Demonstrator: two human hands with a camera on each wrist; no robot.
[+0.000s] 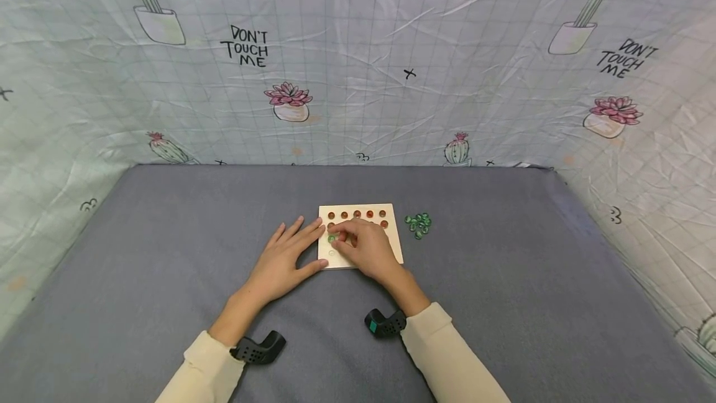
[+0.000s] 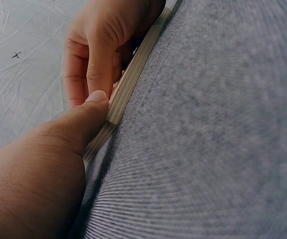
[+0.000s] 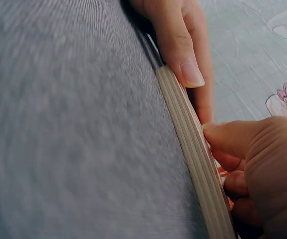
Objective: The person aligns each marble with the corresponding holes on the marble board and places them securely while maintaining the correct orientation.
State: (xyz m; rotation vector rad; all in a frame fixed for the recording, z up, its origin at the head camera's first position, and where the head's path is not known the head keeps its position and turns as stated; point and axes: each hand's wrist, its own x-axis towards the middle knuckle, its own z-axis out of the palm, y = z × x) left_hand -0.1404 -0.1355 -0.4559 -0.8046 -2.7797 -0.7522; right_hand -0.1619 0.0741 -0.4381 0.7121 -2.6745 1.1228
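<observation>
A pale wooden board (image 1: 394, 235) with rows of round hollows lies flat on the grey cloth. Red-brown glass beads (image 1: 370, 213) fill its far row and show in the second. My right hand (image 1: 369, 250) reaches over the board, thumb and index finger at a green glass bead (image 1: 332, 239) at the left end of the third row. That bead sits between the two fingertips; other hollows are hidden under this hand. With fingers spread and straight, my left hand (image 1: 285, 266) rests beside the board, fingertips and thumb (image 2: 97, 99) touching its left edge.
A small cluster of green glass beads (image 1: 419, 224) lies on the grey cloth (image 1: 481, 278) just right of the board. Behind the table hangs a printed cloth (image 1: 358, 67) with cacti and lettering. Black wrist bands (image 1: 386, 323) are worn on both wrists.
</observation>
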